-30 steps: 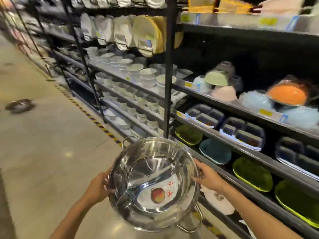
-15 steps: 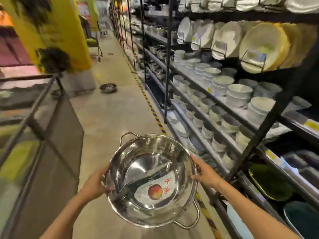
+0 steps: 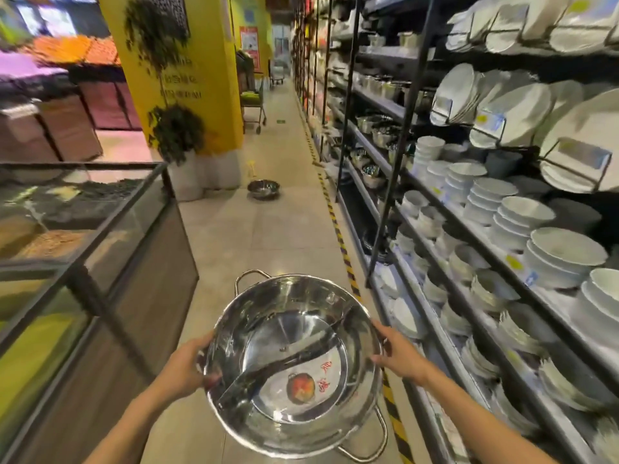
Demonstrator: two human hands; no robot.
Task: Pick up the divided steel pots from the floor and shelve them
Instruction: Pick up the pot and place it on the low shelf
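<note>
In a shop aisle, a glass-fronted display counter (image 3: 100, 249) lines the left side, and a yellow pillar (image 3: 197, 72) rises beyond it. At centre, a person carries a divided steel pot (image 3: 293, 363) with both hands, level and open side up, above the tiled floor (image 3: 268, 236) and off any shelf. The left hand (image 3: 182, 370) clasps the pot's left rim, fingers curled shut over the edge; the right hand (image 3: 398, 354) presses against the right rim, fingers closed on it. A partition runs across the bowl, and a label with a red picture lies in the nearer half. Farther down the aisle, a second steel pot (image 3: 263, 189) sits on the floor near the pillar's base; whether it is divided is too small to tell. To the right, black shelving (image 3: 378, 195) holds stacks of white bowls and plates, with shiny steel vessels on the shelves farther along. Judged from this, the task is partway: one pot is lifted but not yet shelved, and at least one more waits on the floor to be collected.
</note>
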